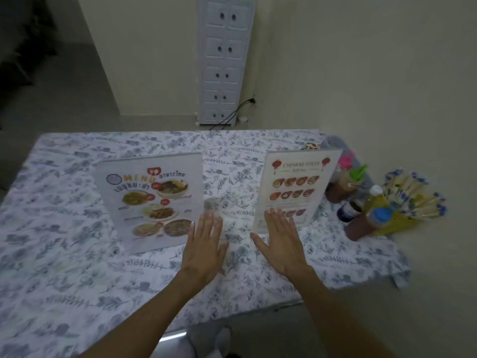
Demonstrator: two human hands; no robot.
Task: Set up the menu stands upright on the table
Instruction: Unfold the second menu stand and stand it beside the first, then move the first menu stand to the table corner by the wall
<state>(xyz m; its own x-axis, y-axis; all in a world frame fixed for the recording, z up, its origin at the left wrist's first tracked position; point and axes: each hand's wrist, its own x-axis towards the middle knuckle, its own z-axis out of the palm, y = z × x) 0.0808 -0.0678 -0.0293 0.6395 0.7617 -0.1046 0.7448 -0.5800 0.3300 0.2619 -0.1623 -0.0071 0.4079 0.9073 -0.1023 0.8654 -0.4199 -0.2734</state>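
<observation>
Two menu stands are already upright on the table (64, 267), which is covered with a flowered cloth: the Thai menu stand (152, 202) to the left of the middle and the Chinese menu stand (296, 187) to the right, well apart from each other with bare cloth between them. Both hands are flat and spread, palms down, holding nothing. The left hand (204, 246) hovers just beside the near right corner of the Thai menu stand, its fingertips overlapping that edge in the view, though whether it touches cannot be told. The right hand (280, 244) lies in front of the lower left corner of the Chinese menu stand, covering part of the printed dishes; contact there is equally uncertain. The step in hand looks like a last check or a letting go, so the task seems nearly done. To finish it well, the hands should draw back toward the near edge slowly and straight, without brushing the thin upright panels, since a clear stand of this kind probably tips easily from a sideways nudge. If either stand needs squaring, press lightly at the base, not the top. The right side calls for care: the sauce bottles (361, 202) and a bundle of wrapped chopsticks (410, 195) stand close behind the Chinese menu stand, so any push far and right could knock them.
</observation>
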